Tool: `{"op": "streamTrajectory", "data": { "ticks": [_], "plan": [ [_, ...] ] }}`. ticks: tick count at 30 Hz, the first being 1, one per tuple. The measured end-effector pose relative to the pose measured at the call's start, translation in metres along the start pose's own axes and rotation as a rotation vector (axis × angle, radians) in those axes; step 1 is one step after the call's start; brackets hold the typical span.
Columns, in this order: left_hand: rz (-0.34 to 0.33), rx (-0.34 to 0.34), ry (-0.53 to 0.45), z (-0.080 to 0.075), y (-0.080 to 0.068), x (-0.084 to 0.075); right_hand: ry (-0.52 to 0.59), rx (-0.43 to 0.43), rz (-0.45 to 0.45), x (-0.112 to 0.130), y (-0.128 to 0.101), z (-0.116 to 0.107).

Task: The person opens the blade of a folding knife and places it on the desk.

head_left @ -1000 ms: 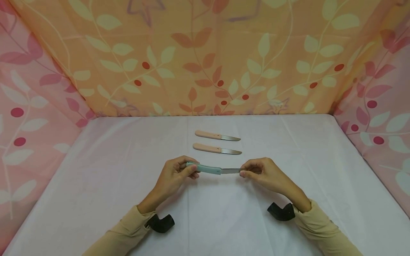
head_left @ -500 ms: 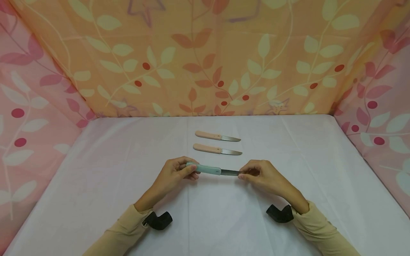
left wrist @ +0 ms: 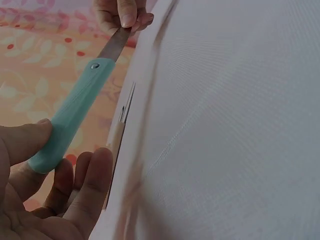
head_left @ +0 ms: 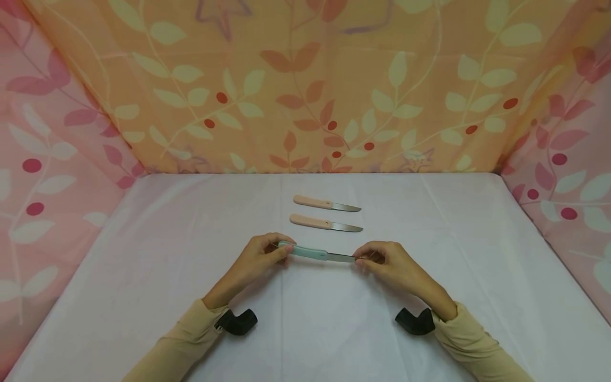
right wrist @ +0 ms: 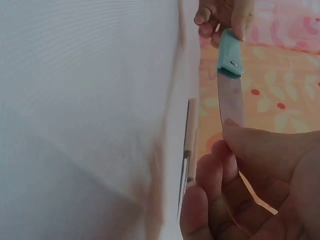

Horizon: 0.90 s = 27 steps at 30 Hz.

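A small knife with a light teal handle (head_left: 305, 251) and a steel blade (head_left: 341, 258) is held level just above the white table (head_left: 143, 254). My left hand (head_left: 260, 257) grips the butt of the handle (left wrist: 70, 117) between thumb and fingers. My right hand (head_left: 389, 260) pinches the blade tip (right wrist: 230, 102). Two knives with peach handles lie behind, one nearer (head_left: 324, 223) and one farther (head_left: 326, 203), blades pointing right.
Patterned cloth walls stand close around the table: orange with leaves at the back (head_left: 305, 85), pink on the left (head_left: 47, 159) and right (head_left: 563, 159). Black wrist mounts (head_left: 236, 321) (head_left: 414, 321) sit at both beige sleeves.
The teal knife and both hands have shifted very slightly; the right fingers sit a little closer to the blade tip. The grip is the same.
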<state>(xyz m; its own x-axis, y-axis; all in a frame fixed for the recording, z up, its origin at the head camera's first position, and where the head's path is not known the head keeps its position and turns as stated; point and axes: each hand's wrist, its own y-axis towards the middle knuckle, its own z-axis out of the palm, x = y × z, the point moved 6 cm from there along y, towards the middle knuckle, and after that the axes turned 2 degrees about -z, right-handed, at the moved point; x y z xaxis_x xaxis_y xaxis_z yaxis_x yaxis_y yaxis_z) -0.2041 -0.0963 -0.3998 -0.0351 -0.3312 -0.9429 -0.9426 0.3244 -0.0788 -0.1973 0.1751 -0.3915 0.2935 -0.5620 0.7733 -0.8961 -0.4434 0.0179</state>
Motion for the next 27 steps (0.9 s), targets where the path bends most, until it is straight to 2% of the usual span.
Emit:
{"op": "streamTrajectory", "data": {
  "ticks": [11, 16, 27],
  "plan": [
    [-0.006, -0.060, 0.099, -0.003, 0.010, 0.004, -0.057, -0.029, 0.036, -0.011, 0.005, 0.000],
    [0.009, -0.082, 0.191, -0.006, 0.019, 0.004, -0.067, -0.047, 0.043, -0.015, 0.011, -0.001],
    [-0.015, -0.062, 0.283, -0.008, 0.036, 0.010, -0.127, -0.056, 0.020, -0.019, 0.019, -0.003]
  ]
}}
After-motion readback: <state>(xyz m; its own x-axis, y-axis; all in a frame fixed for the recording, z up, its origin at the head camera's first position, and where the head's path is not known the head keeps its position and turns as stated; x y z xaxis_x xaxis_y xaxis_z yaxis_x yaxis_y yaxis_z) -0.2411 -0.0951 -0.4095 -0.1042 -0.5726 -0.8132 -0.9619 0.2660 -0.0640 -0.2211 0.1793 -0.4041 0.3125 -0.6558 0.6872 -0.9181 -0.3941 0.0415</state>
